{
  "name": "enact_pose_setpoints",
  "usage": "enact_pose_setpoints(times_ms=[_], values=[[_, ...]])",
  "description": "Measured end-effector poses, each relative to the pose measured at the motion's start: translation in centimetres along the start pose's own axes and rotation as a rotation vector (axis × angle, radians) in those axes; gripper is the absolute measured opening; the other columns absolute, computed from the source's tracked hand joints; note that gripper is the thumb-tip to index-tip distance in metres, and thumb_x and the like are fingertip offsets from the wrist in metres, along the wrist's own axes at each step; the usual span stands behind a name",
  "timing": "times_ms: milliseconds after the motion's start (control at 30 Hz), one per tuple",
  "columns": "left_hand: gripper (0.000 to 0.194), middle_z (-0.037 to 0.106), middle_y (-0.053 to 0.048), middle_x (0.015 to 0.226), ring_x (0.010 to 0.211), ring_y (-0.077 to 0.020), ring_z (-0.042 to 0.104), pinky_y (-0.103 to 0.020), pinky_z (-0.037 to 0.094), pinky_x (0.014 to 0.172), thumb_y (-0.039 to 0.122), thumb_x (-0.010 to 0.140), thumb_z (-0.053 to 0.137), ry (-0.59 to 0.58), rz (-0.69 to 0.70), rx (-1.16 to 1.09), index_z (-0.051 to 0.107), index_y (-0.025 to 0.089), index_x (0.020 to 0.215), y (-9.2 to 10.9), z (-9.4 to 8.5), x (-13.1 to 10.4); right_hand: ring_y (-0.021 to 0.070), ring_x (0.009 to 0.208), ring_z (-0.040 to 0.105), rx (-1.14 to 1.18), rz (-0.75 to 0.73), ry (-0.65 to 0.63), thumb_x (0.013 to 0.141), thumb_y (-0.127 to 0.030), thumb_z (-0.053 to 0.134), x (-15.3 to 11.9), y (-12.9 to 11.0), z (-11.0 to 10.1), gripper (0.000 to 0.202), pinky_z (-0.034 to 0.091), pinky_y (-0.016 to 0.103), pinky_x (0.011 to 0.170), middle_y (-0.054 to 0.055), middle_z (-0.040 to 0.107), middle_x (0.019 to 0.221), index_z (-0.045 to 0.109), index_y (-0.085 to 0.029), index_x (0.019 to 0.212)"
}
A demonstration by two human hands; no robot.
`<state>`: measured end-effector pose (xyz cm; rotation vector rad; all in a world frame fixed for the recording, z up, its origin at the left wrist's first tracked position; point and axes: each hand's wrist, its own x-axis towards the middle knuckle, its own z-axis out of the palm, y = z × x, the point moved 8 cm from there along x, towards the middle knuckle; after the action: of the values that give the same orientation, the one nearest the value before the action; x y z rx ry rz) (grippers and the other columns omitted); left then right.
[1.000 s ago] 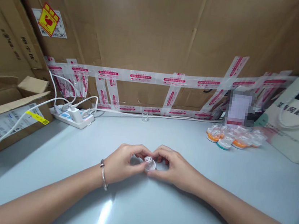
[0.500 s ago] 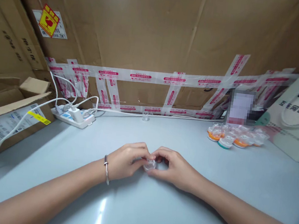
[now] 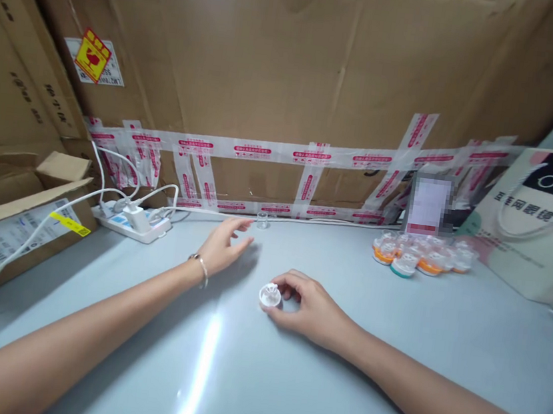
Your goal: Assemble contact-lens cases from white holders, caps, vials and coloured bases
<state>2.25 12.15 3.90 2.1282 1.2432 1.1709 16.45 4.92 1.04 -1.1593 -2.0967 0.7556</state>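
My right hand [image 3: 307, 305] grips a small round white plastic piece [image 3: 270, 295] between thumb and fingers, near the middle of the table. Raised white parts stand up from the middle of that piece. My left hand [image 3: 225, 246], with a silver bangle at its wrist, is stretched forward with thumb and fingers apart and nothing in it. Just beyond its fingertips stands a small clear plastic cup [image 3: 262, 219], near the back edge of the table. I cannot tell whether the fingertips touch it.
Several clear-topped pieces with orange or green bases [image 3: 422, 255] cluster at the back right, beside a paper bag [image 3: 529, 238]. At the left are a power strip [image 3: 136, 220] with white cables and an open cardboard box [image 3: 26, 230]. A big taped carton [image 3: 273, 65] stands behind.
My left hand has let go of the piece and moved forward and left towards the clear cup. The right hand still holds the piece. The view has shifted slightly.
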Motion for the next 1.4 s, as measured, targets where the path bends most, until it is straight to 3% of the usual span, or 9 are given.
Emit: enact_pose_setpoints(times_ms=[100,200,367,500,700,900,1067,1233,1400], values=[[0.049,0.050,-0.012,0.119,0.106,-0.0247,0.049,-0.039,0.040,0.090,0.019,0.072,0.062,0.001,-0.006,0.003,0.048,0.017,0.119,-1.9,1.5,3.2,0.0134,0.070,0.051,-0.006,-0.018,0.012,0.065,-0.022,0.061,-0.1,0.0,0.1,0.019,0.042,0.025,0.065,0.002,0.056,0.079,0.062,-0.018,0.084],[0.046,0.047,-0.010,0.124,0.115,-0.0244,0.042,-0.039,0.034,0.098,0.017,0.073,0.062,0.003,-0.041,-0.031,0.049,0.018,0.117,-3.4,3.4,5.7,0.0133,0.069,0.051,-0.006,-0.030,0.027,0.065,-0.022,0.062,-0.1,0.0,0.1,0.019,0.042,0.025,0.065,0.002,0.056,0.079,0.062,-0.019,0.084],[0.027,0.053,-0.008,0.113,0.094,-0.0189,0.056,-0.039,0.048,0.079,0.028,0.087,0.047,-0.039,-0.205,-0.176,0.051,0.016,0.111,-5.2,5.2,7.4,0.0136,0.071,0.052,0.011,-0.061,0.040,0.065,-0.019,0.061,-0.2,0.1,0.1,0.020,0.044,0.026,0.068,0.002,0.057,0.081,0.062,-0.019,0.085],[0.028,0.059,-0.010,0.101,0.086,-0.0169,0.059,-0.035,0.049,0.077,0.027,0.085,0.051,-0.110,-0.333,-0.393,0.052,0.010,0.108,-4.5,4.4,5.8,0.0132,0.072,0.054,0.049,-0.086,0.031,0.066,-0.017,0.059,-0.3,-0.1,0.1,0.022,0.045,0.024,0.068,0.003,0.059,0.083,0.061,-0.018,0.087],[0.028,0.065,-0.008,0.090,0.076,-0.0110,0.063,-0.023,0.050,0.073,0.037,0.083,0.053,-0.231,-0.438,-0.713,0.058,0.014,0.097,-0.7,2.3,0.2,0.0133,0.072,0.055,0.071,-0.109,-0.005,0.068,-0.016,0.058,-0.4,-0.3,0.3,0.024,0.045,0.024,0.070,0.003,0.060,0.083,0.062,-0.018,0.091],[0.028,0.063,-0.006,0.086,0.076,-0.0097,0.061,-0.020,0.049,0.072,0.037,0.080,0.057,-0.256,-0.538,-0.932,0.059,0.014,0.096,0.3,2.5,-3.3,0.0139,0.073,0.056,0.067,-0.096,0.001,0.068,-0.019,0.059,-0.3,-0.3,0.4,0.031,0.045,0.026,0.070,0.003,0.061,0.084,0.060,-0.019,0.099],[0.034,0.061,-0.005,0.091,0.082,-0.0127,0.059,-0.027,0.046,0.079,0.023,0.072,0.066,-0.129,-0.221,-0.637,0.053,0.015,0.102,1.9,1.5,-3.7,0.0130,0.072,0.056,0.077,-0.027,0.002,0.068,-0.022,0.060,-0.2,0.2,0.4,0.024,0.043,0.025,0.069,0.000,0.061,0.079,0.057,-0.020,0.091],[0.027,0.061,-0.006,0.095,0.088,-0.0151,0.057,-0.029,0.045,0.083,0.022,0.076,0.062,-0.241,0.124,-0.280,0.053,0.016,0.100,5.2,2.1,-5.1,0.0124,0.074,0.055,0.169,-0.037,-0.019,0.068,-0.020,0.061,-0.1,0.4,0.6,0.033,0.043,0.025,0.071,0.000,0.062,0.085,0.048,-0.021,0.098],[0.024,0.063,-0.008,0.094,0.086,-0.0158,0.058,-0.028,0.046,0.080,0.024,0.077,0.060,-0.309,0.307,-0.080,0.056,0.016,0.099,5.8,2.6,-5.6,0.0119,0.071,0.052,0.213,-0.036,-0.008,0.068,-0.021,0.062,-0.2,0.6,0.7,0.042,0.043,0.026,0.070,-0.001,0.062,0.082,0.038,-0.022,0.101]])
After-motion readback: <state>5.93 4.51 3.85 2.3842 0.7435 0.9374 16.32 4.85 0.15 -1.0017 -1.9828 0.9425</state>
